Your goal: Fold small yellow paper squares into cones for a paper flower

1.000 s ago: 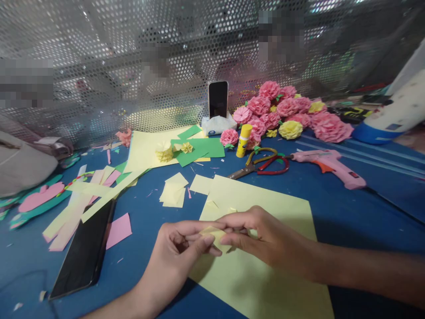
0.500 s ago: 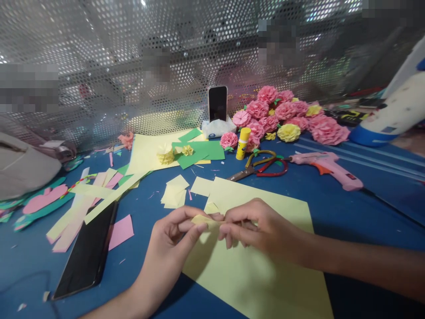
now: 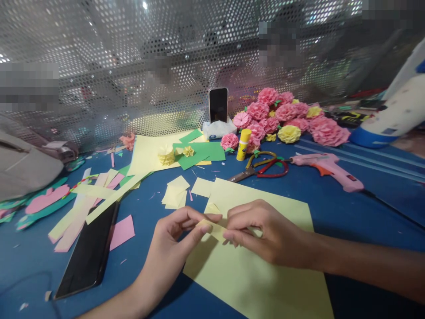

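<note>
Head view: a blue bench (image 3: 149,270) fills the lower part, scattered with paper scraps, and a perforated metal screen (image 3: 116,88) stands along its far side. Dim shapes show at the screen; whether they lie behind it or are reflected, I cannot tell.

Near the middle, a small piece of pale yellow paper (image 3: 216,231) is held above a large yellow sheet (image 3: 275,283) lying on the bench. The left hand (image 3: 174,241) has its fingers clamped on one end, and the fingers of the right hand (image 3: 265,235) pinch the other.

Just beyond the hands lie some small yellow squares (image 3: 175,194). To the left, paper strips (image 3: 101,195) cross the upper end of a black phone (image 3: 86,257), with a pink square (image 3: 122,232) beside it and a pale bag (image 3: 26,168) at the edge.

Farther back, green paper (image 3: 214,151) lies near a yellow glue stick (image 3: 244,144) standing upright. Another phone (image 3: 218,106) stands at a white packet (image 3: 217,130) against the screen. To the right are heaped paper flowers (image 3: 287,110), open scissors (image 3: 245,174) and a pink glue gun (image 3: 332,168) on its side.
</note>
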The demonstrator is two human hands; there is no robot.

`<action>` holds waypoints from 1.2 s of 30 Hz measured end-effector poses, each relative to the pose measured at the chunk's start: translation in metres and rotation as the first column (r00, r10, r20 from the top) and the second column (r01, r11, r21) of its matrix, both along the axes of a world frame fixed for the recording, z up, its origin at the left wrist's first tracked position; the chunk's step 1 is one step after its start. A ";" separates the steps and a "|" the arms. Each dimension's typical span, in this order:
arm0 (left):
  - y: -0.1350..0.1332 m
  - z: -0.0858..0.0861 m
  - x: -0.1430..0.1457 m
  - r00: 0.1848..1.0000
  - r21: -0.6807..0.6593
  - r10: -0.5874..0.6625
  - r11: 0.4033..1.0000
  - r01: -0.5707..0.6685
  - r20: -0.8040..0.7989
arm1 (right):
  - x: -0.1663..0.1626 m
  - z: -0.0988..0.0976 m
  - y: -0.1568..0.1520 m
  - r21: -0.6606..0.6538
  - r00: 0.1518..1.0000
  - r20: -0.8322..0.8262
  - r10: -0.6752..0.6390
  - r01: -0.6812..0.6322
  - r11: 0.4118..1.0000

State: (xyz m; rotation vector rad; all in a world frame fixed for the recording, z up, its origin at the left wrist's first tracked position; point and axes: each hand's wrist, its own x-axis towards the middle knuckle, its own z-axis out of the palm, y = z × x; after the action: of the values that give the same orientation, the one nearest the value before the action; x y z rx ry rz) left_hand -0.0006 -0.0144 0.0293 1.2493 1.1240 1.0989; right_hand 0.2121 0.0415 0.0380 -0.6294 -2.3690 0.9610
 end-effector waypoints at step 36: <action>0.016 0.014 -0.005 0.932 0.148 -0.027 0.985 0.086 -0.361 | 0.004 0.016 0.010 -0.249 0.995 0.047 -0.085 0.094 0.964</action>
State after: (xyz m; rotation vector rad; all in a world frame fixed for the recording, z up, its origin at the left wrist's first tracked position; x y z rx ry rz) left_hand -0.0058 0.0011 0.0432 1.6487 1.2781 0.9549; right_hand 0.2157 0.0511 0.0539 -0.8477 -2.2456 1.2301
